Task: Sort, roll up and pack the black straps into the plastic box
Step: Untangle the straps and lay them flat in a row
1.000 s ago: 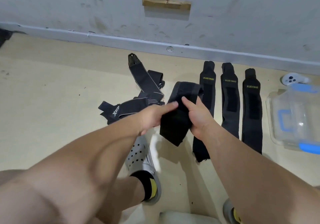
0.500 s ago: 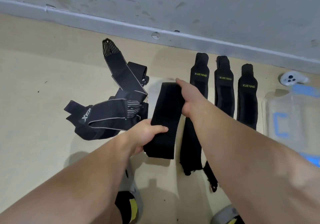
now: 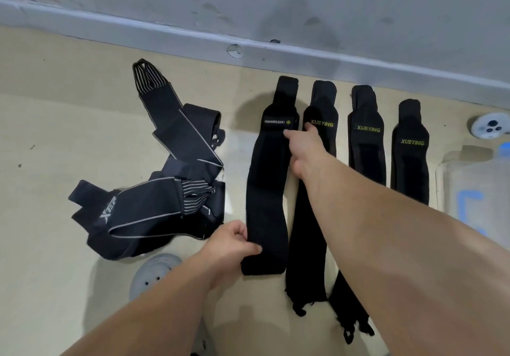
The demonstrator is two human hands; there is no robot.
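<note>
A black strap (image 3: 266,190) lies flat on the floor as the leftmost of a row. My left hand (image 3: 233,242) pinches its near end. My right hand (image 3: 305,146) presses on its upper right edge, by the label. To its right lie three black straps marked XUEYING (image 3: 321,99), (image 3: 365,146), (image 3: 411,159), side by side and pointing at the wall. A tangled heap of black straps with grey stripes (image 3: 154,198) sits to the left. The clear plastic box (image 3: 469,190) with blue clips stands at the far right, partly behind my right forearm.
A grey wall with a metal skirting (image 3: 248,52) runs along the far side. A white controller (image 3: 489,126) lies by the wall at the right. My grey perforated shoe (image 3: 154,273) shows below the heap.
The strap was held up between both hands; now it lies stretched flat on the floor left of the row. My right hand went toward its far end, my left to its near end.
</note>
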